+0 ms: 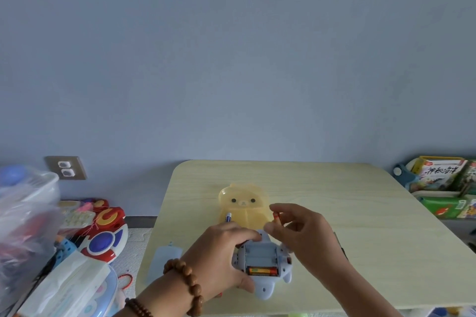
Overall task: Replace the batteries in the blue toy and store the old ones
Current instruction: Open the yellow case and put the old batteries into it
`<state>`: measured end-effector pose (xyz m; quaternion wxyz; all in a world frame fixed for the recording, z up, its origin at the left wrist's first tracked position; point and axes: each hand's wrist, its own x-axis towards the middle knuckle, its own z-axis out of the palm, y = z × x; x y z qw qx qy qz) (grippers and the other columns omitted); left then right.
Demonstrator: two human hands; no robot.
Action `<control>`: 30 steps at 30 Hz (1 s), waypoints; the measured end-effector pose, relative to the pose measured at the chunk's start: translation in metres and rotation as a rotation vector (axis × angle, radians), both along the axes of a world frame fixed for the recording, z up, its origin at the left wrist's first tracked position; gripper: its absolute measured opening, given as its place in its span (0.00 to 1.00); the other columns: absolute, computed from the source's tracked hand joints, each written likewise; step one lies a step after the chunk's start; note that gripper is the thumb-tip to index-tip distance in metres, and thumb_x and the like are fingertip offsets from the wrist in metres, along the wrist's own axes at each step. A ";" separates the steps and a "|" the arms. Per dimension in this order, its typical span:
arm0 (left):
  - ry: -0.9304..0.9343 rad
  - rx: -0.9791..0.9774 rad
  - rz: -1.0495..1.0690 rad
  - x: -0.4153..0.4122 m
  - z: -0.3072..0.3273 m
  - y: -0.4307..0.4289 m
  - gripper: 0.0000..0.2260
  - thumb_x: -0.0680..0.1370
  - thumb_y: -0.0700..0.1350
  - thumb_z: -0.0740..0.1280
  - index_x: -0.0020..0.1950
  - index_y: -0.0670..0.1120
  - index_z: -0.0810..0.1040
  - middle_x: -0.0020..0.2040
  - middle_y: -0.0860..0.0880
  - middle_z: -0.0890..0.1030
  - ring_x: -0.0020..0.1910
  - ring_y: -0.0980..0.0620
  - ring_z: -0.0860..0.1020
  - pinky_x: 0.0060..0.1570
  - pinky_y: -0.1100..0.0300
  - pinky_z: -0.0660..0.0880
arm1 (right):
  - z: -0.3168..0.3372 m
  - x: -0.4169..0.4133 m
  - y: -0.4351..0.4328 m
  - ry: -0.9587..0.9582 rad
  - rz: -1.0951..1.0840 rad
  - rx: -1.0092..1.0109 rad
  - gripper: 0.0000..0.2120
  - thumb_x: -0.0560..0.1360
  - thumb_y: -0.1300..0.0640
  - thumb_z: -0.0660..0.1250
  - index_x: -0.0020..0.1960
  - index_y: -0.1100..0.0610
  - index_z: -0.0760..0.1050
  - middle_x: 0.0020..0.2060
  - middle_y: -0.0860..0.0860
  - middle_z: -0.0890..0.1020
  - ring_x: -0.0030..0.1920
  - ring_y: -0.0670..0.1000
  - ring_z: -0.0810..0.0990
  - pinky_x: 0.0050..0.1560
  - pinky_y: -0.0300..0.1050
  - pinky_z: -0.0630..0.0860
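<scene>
The blue toy (265,288) lies upside down near the table's front edge, its battery bay open. One orange battery (262,271) sits in the bay's nearest slot; the other slots look empty. My left hand (219,255) grips the toy's left side. A blue-and-white battery (228,217) pokes up just above that hand. My right hand (306,234) hovers above the toy and pinches an orange battery (275,217) between thumb and fingertips. Behind the toy lies a yellow bear-shaped box (243,201). A pale blue battery cover (164,258) rests on the table to the left.
The light wooden table (373,226) has bare surface to the right. Left of it on the floor are colourful toys (103,234), a plastic bin with bags (25,213) and a wall socket (65,168). Books stand in racks (443,183) at the right.
</scene>
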<state>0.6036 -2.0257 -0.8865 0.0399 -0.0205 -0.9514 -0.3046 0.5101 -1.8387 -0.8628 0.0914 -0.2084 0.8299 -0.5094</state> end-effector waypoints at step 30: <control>-0.041 0.053 -0.061 0.001 0.013 -0.011 0.34 0.62 0.54 0.81 0.66 0.61 0.74 0.59 0.64 0.76 0.55 0.65 0.75 0.57 0.64 0.76 | 0.009 -0.060 -0.070 0.238 0.380 0.493 0.26 0.66 0.45 0.80 0.63 0.44 0.78 0.51 0.43 0.78 0.46 0.42 0.76 0.49 0.38 0.76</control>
